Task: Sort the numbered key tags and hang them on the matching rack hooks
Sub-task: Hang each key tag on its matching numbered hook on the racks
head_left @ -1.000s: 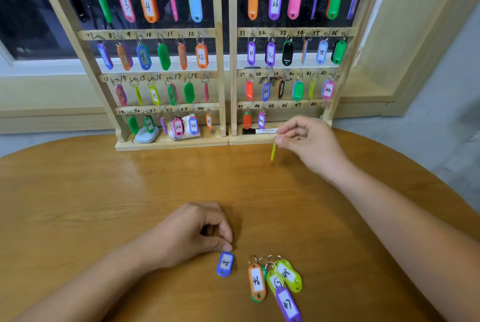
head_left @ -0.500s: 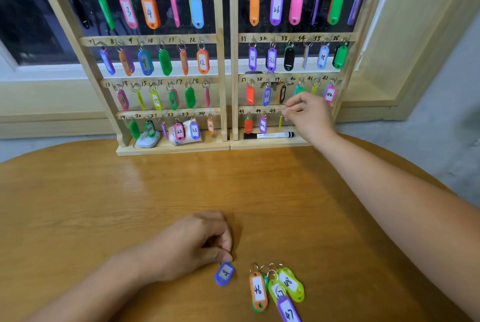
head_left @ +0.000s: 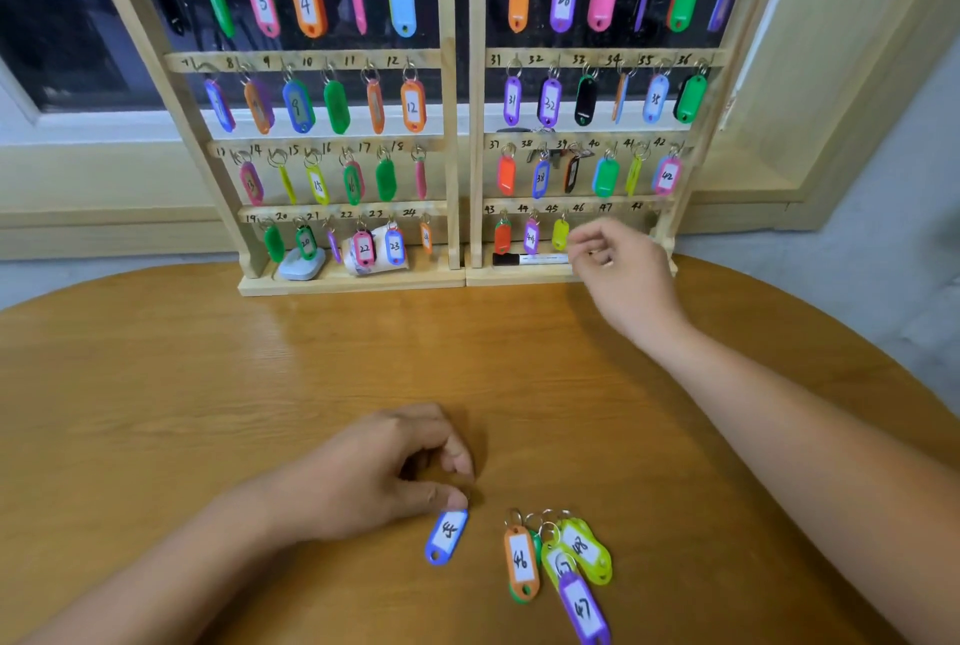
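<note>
Beside the blue tag [head_left: 445,537] flat on the table, four more lie overlapped to its right — orange 46 [head_left: 520,560], purple 47 [head_left: 584,607], two yellow-green; far beyond, the wooden rack [head_left: 457,98] hangs nearly full.

The yellow-green tag [head_left: 560,233], carried in the right hand [head_left: 618,270] 1 s ago and being hooked 0.5 s ago, is now left hanging under the number 45 on the bottom rail of the right rack [head_left: 576,207]. The right hand is drawn back from the rail, just beside the tag and apart from it, fingers loosely curled on nothing. The blue tag [head_left: 445,536] under the left hand [head_left: 374,473] is tilted slightly differently.
</note>
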A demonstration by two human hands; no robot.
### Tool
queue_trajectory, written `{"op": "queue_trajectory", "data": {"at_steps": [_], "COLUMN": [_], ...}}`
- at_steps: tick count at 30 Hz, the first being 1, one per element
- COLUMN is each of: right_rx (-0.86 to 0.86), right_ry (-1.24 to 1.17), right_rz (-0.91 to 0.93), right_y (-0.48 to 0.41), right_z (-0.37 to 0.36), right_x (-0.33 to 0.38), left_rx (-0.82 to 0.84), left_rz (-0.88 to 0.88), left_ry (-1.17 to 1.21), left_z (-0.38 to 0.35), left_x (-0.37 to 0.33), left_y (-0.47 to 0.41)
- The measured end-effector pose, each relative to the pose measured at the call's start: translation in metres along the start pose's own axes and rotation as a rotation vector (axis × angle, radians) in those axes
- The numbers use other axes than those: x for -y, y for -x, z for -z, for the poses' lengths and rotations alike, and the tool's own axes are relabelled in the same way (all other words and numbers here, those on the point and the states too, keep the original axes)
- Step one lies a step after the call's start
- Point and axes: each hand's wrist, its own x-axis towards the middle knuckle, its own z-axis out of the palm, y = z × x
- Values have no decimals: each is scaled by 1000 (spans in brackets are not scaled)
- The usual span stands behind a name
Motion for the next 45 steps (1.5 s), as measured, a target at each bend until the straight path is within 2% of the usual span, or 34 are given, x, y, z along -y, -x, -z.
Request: {"op": "queue_trajectory", "data": {"at_steps": [6, 13, 16, 22, 25, 33, 45], "right_rx": [173, 163, 159, 157, 171, 186, 200], "right_ry": [-34, -120, -139, -160, -157, -160, -146], "right_rz": [-17, -85, -96, -102, -107, -115, -111], "right_y": [59, 78, 79, 80, 81, 82, 82], "right_z": [-2, 0, 0, 0, 1, 4, 8], "right_x": [-17, -35, -36, -38, -36, -32, -29], "left_rx": [-11, -24, -121, -442, -566, -715, -751], "left_rz": [-23, 82, 54, 39, 70, 121, 205], "left_ry": [-20, 80, 124, 231, 198, 27, -117], "left_z": [-4, 9, 23, 41, 50, 69, 74], "left_x": [-4, -15, -24, -30, -31, -27, -27], "left_y": [-4, -27, -58, -147, -192, -260, -279]}}
